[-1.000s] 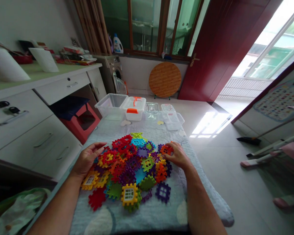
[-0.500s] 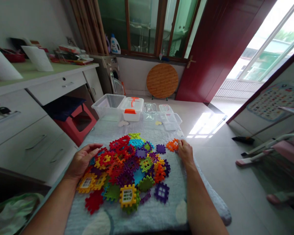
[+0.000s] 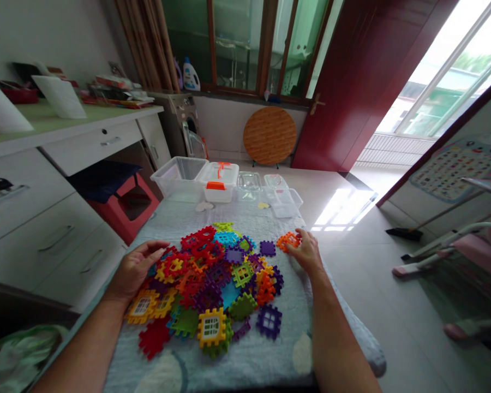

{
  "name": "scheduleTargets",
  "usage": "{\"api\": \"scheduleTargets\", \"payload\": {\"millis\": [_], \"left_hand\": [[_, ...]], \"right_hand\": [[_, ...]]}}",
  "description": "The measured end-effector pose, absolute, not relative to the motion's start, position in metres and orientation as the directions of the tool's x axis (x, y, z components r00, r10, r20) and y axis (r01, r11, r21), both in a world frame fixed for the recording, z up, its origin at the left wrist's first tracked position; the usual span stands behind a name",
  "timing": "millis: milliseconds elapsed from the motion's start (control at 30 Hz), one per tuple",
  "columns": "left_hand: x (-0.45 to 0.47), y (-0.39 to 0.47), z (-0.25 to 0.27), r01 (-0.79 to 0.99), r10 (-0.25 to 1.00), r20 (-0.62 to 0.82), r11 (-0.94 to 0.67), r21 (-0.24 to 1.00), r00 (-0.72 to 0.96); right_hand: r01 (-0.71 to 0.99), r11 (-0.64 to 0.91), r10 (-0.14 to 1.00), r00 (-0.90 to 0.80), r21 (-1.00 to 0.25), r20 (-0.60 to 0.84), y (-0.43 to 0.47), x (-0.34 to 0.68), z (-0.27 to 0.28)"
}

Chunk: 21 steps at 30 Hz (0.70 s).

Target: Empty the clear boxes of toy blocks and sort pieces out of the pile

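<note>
1. At the left edge of the block pile (image 3: pixel 208 295), the left hand (image 3: pixel 133 270) rests side-on, perhaps as a stop against sliding pieces. Its thumb and fingers are loosely parted, nothing seen between them; the forearm slants up from the lower left.
2. Across the middle, the pile's pieces overlap on the cloth (image 3: pixel 282 355), whose soft surface likely limits slipping.
3. Right of the pile, a purple block (image 3: pixel 267 248) lies flat.
4. Just beside it sits an orange block (image 3: pixel 285 242), apart from the pile, which presumably leaves finger room.
5. At its right edge, the right hand (image 3: pixel 306 252) spreads thumb and forefinger; whether they pinch it, I cannot tell.
</note>
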<state>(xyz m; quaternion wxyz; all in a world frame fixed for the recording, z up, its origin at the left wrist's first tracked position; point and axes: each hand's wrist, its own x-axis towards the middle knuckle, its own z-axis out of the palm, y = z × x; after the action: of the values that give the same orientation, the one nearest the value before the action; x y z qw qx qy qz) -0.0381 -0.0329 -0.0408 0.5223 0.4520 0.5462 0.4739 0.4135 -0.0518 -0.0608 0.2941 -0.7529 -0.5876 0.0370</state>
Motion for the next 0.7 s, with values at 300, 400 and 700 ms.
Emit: {"api": "scheduleTargets", "payload": {"millis": [300, 400, 700], "left_hand": [[-0.038, -0.033, -0.040, 0.044, 0.990, -0.132, 0.134, 0.990, -0.053], [-0.041, -0.030, -0.045, 0.035, 0.991, -0.126, 0.127, 0.991, -0.041], [-0.047, -0.028, -0.053, 0.032, 0.993, -0.115, 0.115, 0.993, -0.023]], "right_hand": [[0.887, -0.094, 0.954, 0.211, -0.452, 0.215, -0.054, 0.405, -0.062], [0.887, -0.082, 0.956, 0.199, -0.454, 0.217, -0.053, 0.405, -0.063], [0.838, -0.137, 0.916, 0.310, -0.527, 0.254, -0.043, 0.417, -0.061]]}}
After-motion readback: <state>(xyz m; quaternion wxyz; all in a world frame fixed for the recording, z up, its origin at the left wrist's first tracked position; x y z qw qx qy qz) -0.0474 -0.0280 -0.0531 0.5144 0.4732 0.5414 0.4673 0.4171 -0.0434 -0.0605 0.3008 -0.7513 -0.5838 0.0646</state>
